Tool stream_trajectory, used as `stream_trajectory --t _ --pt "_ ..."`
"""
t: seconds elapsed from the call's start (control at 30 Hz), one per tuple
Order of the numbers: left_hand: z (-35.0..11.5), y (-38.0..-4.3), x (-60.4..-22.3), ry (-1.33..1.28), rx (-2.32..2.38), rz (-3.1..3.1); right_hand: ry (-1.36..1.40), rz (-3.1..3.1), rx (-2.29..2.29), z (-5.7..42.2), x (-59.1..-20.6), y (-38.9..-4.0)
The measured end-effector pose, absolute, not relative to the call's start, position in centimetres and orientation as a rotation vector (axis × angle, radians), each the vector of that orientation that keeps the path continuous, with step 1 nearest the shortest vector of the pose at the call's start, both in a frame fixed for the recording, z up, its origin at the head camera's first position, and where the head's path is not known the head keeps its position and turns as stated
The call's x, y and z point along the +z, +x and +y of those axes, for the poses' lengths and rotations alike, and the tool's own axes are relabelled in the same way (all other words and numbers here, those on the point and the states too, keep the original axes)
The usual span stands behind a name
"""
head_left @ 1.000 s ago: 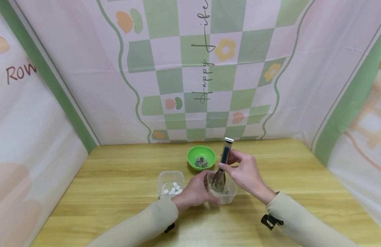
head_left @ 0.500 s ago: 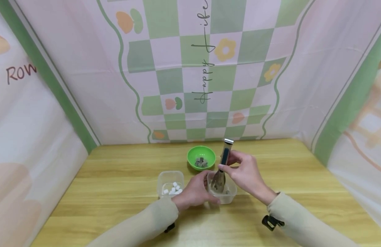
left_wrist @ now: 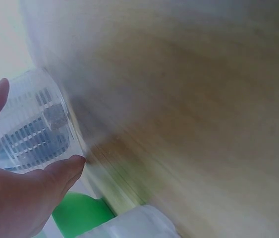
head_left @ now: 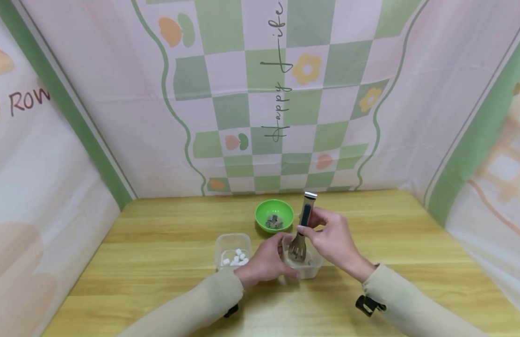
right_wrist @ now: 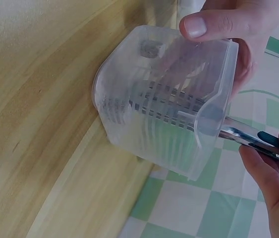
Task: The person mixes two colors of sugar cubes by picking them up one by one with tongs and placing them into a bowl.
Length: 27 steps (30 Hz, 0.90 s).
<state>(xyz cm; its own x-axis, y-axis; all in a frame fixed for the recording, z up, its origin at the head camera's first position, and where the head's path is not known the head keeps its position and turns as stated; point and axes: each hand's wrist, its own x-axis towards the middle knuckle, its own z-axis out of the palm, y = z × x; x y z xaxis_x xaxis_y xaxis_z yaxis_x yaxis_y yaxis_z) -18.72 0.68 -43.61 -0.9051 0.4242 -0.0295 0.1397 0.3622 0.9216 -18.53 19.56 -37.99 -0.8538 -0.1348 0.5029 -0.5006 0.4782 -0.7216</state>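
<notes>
My right hand (head_left: 333, 236) pinches the handle of metal tongs (head_left: 306, 213) with dark inlays, held nearly upright. Their slotted, fork-like ends reach down into a clear plastic container (head_left: 314, 271). Around that container's left side, my left hand (head_left: 269, 261) grips with thumb and fingers on its walls. Through the wall in the right wrist view, a small grey cube (right_wrist: 151, 48) shows near the bottom, apart from the tong ends. The left wrist view has the same grey cube (left_wrist: 55, 116) beside the tongs. Whether the tongs pinch another piece I cannot tell.
A green bowl (head_left: 264, 208) holding several grey cubes (head_left: 274, 221) stands just behind the container. Left of my left hand is a second clear container (head_left: 226, 241) with several small white pieces (head_left: 239, 255). The wooden table (head_left: 167, 281) ends at a patterned cloth backdrop (head_left: 268, 107).
The tongs have sunk slightly and turned a little in the container, so their tines show more. My right hand has shifted slightly left and down; my left hand stays on the container.
</notes>
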Motion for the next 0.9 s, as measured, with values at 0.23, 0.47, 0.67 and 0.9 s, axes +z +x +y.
stream_trajectory --t 0.23,0.47,0.67,0.9 --pt "0.7 -18.7 -43.6 0.494 1.545 2.376 0.497 -2.353 1.362 19.7 -37.9 -18.4" --pt "0.6 -18.6 -43.6 0.513 1.551 2.370 0.479 -2.308 1.376 20.2 -37.6 -18.4" --pt "0.6 -18.7 -43.6 0.512 1.558 2.357 0.486 -2.263 1.366 20.6 -36.3 -18.2" --pt "0.6 -18.8 -43.6 0.507 1.566 2.357 0.516 -2.230 1.359 21.0 -34.6 -17.9"
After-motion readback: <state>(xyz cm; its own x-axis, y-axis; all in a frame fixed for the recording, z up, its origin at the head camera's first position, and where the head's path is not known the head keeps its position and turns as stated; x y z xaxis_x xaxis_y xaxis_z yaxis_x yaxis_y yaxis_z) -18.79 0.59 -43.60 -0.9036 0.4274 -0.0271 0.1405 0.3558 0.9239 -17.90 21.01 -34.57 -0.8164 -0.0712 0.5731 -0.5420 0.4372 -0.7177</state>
